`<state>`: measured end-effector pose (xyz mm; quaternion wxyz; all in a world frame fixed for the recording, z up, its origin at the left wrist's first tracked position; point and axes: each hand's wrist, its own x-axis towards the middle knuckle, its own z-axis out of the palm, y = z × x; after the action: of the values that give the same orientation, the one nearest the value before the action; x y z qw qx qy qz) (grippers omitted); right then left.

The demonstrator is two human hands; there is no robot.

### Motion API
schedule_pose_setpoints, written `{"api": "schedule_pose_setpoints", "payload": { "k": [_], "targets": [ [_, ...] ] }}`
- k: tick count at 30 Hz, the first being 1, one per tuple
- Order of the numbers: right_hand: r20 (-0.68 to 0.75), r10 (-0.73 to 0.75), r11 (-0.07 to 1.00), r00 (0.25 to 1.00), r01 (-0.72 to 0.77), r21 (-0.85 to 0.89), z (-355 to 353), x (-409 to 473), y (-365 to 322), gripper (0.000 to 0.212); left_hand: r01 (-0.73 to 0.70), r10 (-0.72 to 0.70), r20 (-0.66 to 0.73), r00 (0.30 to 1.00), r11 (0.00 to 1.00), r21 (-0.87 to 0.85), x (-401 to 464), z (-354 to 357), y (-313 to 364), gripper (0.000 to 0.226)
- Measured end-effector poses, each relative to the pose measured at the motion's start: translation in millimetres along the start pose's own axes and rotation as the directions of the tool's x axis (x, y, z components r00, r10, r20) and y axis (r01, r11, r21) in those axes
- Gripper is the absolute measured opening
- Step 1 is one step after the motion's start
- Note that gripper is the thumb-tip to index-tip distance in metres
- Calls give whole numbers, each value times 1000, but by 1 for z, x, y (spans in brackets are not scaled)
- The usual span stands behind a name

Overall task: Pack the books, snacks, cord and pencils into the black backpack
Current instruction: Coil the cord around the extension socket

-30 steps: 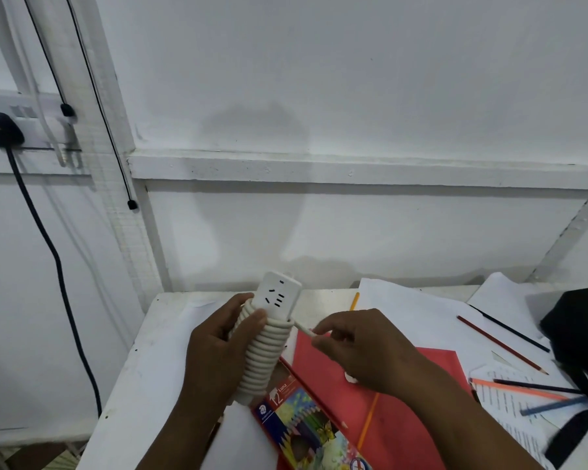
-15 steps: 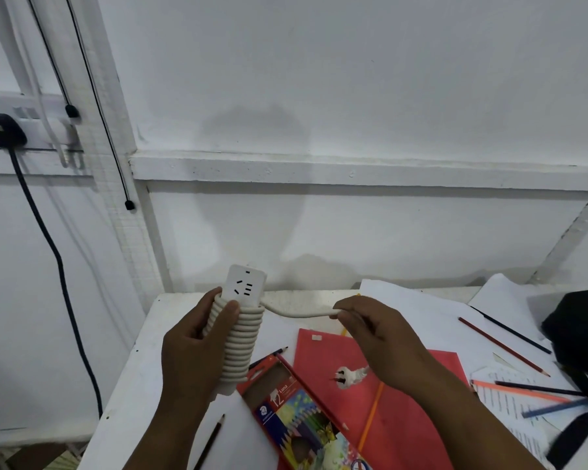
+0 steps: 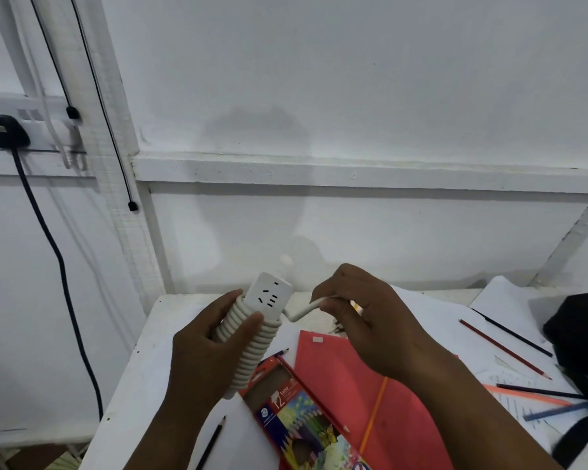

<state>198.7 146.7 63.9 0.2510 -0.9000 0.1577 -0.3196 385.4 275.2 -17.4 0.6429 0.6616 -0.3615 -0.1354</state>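
My left hand (image 3: 211, 347) grips a white power strip (image 3: 267, 295) with its white cord (image 3: 248, 351) wound tightly around the body. My right hand (image 3: 364, 320) pinches the cord's free end just right of the strip, above the table. The plug is hidden. A red coloured-pencil box (image 3: 299, 412) lies open below my hands, on a red folder (image 3: 350, 378). Loose pencils (image 3: 504, 349) are scattered on papers to the right. The black backpack (image 3: 581, 334) sits at the right edge, partly out of frame.
The white table (image 3: 140, 378) stands against a white wall. A black pencil (image 3: 211, 442) lies near the front left. White papers (image 3: 431, 313) cover the right half. A wall socket with a black plug (image 3: 4, 130) and a dangling cable is far left.
My right hand rose and came closer to the strip, shortening the free cord as another turn went around. The plug seen on the folder half a second ago is out of sight.
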Motion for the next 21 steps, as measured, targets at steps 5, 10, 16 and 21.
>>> {"api": "schedule_pose_setpoints", "payload": {
  "k": [5, 10, 16, 21],
  "targets": [
    [-2, 34, 997, 999, -34, 64, 2, 8, -4, 23, -95, 79, 180, 981, 992, 83, -2, 0, 11, 51],
    [-32, 119, 988, 992, -115, 103, 8, 13, -4, 20, -145, 118, 288, 950, 987, 75, -6, 2, 15, 63],
    [16, 357, 803, 934, -315, 505, 13, 11, 5, 16, -111, 109, 330, 938, 994, -12, -10, 2, 18, 54],
    [38, 426, 702, 904, -357, 616, 24, 0, 8, 15, -45, 69, 302, 951, 995, -86, -12, 9, 20, 49]
  ]
}}
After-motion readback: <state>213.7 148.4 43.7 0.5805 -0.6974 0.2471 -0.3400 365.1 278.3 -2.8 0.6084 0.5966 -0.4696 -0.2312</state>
